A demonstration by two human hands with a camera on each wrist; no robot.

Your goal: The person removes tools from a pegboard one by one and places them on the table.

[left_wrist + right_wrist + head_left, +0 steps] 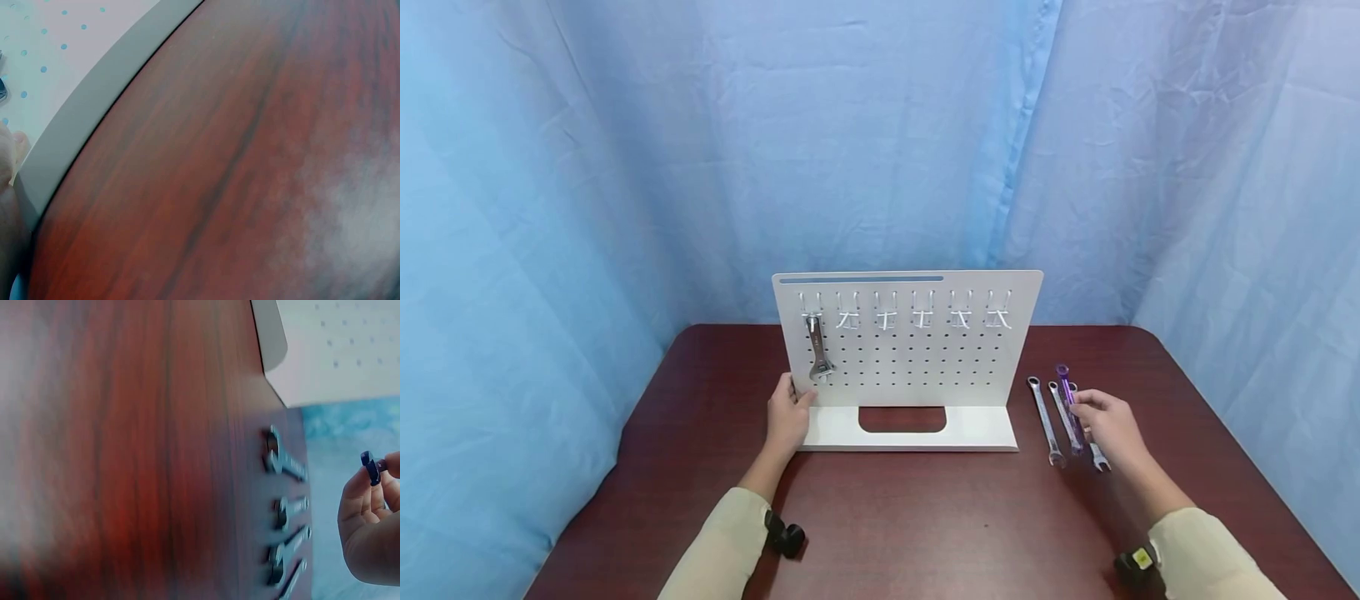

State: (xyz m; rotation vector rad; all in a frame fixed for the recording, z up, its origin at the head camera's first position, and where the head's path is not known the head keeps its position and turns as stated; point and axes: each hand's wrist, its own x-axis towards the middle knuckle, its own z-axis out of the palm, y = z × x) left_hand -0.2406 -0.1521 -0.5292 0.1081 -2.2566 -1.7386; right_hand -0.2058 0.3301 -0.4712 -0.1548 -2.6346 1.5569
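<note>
A white pegboard stand [910, 367] stands upright on the table, and an adjustable wrench [818, 350] hangs from its leftmost hook. My left hand [787, 421] grips the board's lower left edge, thumb on the front face. On the right, my right hand [1108, 425] pinches a purple wrench [1066, 385] between thumb and fingers. In the right wrist view one end of that purple wrench [372, 469] shows at the fingertips, raised above the table. Several silver wrenches lie beside and beneath it, among them a combination wrench [1046, 421] nearest the board.
Five other white hooks [922, 317] run along the board's top to the right of the adjustable wrench. The dark red wooden table [925, 517] has blue curtains [865, 150] behind it and at both sides.
</note>
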